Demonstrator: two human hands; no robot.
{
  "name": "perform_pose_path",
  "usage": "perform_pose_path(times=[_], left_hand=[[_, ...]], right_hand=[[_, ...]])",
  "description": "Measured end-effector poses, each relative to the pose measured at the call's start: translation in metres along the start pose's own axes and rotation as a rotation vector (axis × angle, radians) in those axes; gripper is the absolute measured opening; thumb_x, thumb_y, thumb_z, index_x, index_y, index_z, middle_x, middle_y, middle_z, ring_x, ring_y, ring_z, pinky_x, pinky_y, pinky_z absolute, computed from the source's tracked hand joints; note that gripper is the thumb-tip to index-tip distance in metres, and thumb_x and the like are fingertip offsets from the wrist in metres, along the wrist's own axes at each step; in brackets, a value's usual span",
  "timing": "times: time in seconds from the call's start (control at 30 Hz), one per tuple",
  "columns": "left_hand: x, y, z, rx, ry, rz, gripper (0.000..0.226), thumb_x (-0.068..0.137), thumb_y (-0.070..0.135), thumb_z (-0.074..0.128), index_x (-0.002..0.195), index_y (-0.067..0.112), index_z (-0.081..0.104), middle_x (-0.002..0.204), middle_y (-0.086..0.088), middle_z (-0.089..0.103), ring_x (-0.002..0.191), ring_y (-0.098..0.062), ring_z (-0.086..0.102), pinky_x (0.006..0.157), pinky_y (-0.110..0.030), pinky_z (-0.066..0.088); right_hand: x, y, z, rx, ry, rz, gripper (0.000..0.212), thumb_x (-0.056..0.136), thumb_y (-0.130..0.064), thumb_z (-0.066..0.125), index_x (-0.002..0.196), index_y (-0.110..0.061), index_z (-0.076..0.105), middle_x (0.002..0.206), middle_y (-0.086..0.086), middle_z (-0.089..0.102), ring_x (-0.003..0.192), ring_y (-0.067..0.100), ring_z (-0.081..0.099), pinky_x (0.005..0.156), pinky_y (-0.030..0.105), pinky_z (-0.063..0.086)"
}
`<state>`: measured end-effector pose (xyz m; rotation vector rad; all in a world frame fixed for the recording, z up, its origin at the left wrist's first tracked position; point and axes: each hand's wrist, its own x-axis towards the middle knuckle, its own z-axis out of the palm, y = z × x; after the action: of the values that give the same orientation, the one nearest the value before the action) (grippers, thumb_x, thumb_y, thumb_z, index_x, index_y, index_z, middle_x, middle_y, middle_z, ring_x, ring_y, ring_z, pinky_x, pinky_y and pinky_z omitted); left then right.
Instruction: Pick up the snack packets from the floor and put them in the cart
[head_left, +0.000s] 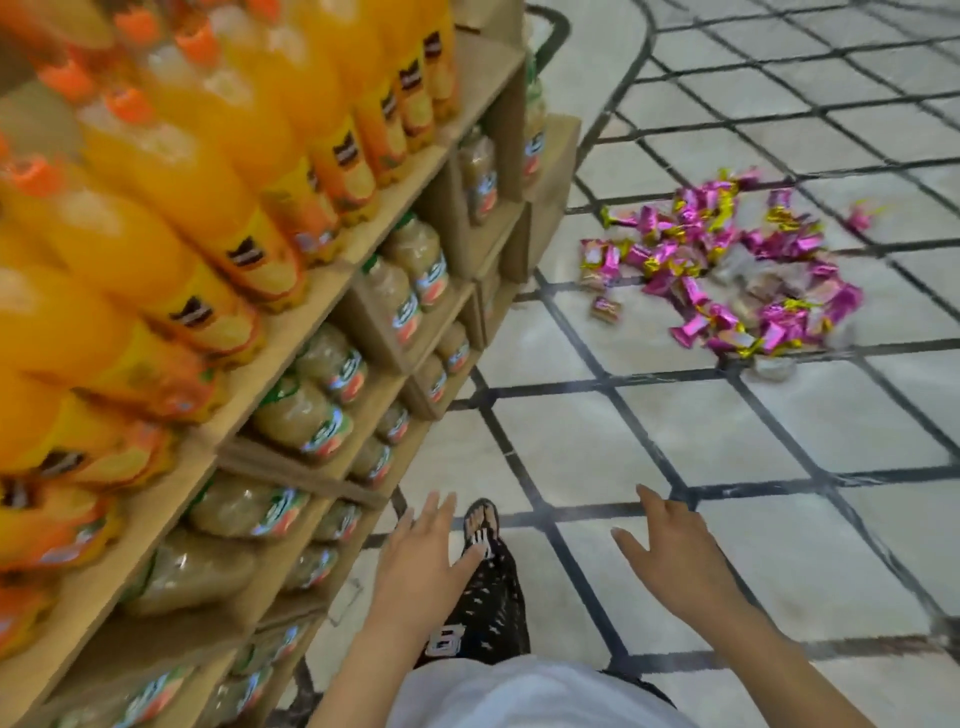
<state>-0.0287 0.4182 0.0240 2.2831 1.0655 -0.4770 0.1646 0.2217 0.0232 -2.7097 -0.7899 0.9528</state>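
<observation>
- Left hand (421, 556) and right hand (670, 551) empty, fingers spread.
- Shiny pink-and-gold snack packets (727, 270) heaped on pale tiled floor (623, 441), well ahead; cart unseen.
- Risk: slick wrappers slipping from overfull grabs; scattered strays missed.

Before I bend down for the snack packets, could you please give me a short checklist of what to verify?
1. Left hand free: ok, open, holding nothing.
2. Right hand free: ok, open, holding nothing.
3. Snack packets found: ok, a pink pile on the floor ahead, to the right.
4. Packets within reach: not ok, they lie well beyond both hands.
5. Cart nearby: cannot tell, none shows in this view.
</observation>
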Motion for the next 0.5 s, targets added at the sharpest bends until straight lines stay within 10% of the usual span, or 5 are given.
perform_pose_path(times=[0.5], left_hand=[[0.24,0.119,-0.118,0.21,-0.118,0.392,0.079,0.097,0.061,0.039,0.158,0.024,0.006,0.166,0.001,0.003,0.151,-0.022,0.01,0.123,-0.035,0.012]], right_hand=[[0.154,-0.033,-0.097,0.236,0.16,0.264,0.067,0.097,-0.051,0.044,0.153,-0.021,0.022,0.143,0.01,0.044,0.129,0.026,0.04,0.102,0.034,0.038]])
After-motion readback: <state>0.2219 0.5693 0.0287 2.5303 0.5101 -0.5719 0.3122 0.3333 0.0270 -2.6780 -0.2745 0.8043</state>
